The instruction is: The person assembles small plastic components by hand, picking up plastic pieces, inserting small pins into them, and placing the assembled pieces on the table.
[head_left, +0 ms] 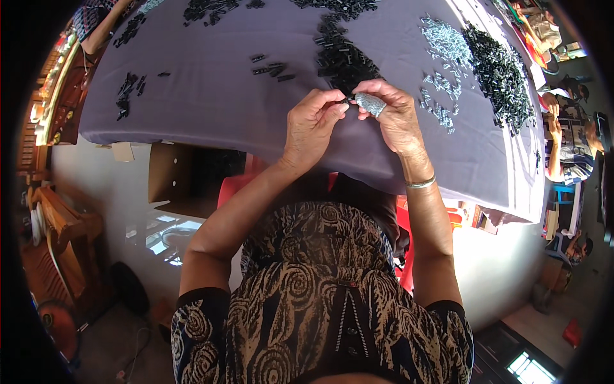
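Here's the small dark piece [347, 100], pinched right where the two sets of fingertips meet, above the near part of the purple-grey cloth [243, 105]; too tiny to read its long axis for certain. The left hand [309, 127] has thumb and finger closed on it, coming in from the left, and that's the nearer hand. The right hand [401, 125] faces it from the other side, fingertips just beside the piece, a silvery-grey covering or object [371, 104] at its fingers; whether those fingers grip the piece too, I can't tell. So it all turns, I'd judge, on that tip-to-tip line-up! Just beyond lies the black heap [342, 54], with silvery bits [448, 41] off to the right.
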Available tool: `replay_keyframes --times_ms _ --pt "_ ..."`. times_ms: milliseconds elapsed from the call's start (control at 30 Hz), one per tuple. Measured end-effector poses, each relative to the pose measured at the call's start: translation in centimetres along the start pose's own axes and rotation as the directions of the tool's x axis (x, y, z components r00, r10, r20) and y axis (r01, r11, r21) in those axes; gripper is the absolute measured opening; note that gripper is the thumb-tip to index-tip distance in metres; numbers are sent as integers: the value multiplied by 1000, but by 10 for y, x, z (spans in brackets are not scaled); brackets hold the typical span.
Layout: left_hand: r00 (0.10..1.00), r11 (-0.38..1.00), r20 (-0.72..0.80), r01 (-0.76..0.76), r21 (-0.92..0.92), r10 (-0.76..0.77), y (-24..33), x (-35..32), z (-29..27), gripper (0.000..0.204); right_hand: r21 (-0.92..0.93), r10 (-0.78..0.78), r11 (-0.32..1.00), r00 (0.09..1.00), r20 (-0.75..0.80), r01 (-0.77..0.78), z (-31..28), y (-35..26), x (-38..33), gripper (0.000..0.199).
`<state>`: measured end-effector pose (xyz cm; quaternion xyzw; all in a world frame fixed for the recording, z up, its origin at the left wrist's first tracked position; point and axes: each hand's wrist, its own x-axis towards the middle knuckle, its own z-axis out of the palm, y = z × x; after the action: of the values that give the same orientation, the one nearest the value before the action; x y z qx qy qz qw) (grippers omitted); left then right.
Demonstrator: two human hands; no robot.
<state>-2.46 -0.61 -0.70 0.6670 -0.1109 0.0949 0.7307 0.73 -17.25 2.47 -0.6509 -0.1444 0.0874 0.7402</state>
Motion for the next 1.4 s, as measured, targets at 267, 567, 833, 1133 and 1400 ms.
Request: replay_keyframes --times_ms 267,567,833,1133,1400 --pt "999 999 6 -38 22 38 2 0 1 16 -44 -23 999 1000 8 23 1 -2 -1 15" --pt "990 999 -135 -49 -18 46 0 1 2 15 -409 169 893 982 -81 -188 -32 -19 -7 23" --pt "991 999 -133 -25 -39 20 1 1 1 15 -646 61 732 965 -257 -218 -37 -22 -3 21" --pt "989 999 -146 1 -46 -8 0 0 1 16 -419 20 890 932 -361 -182 -52 -19 -5 24" --pt "987 999 -160 -12 -52 3 0 0 2 16 -632 -162 775 968 -191 5 -35 -13 5 24"
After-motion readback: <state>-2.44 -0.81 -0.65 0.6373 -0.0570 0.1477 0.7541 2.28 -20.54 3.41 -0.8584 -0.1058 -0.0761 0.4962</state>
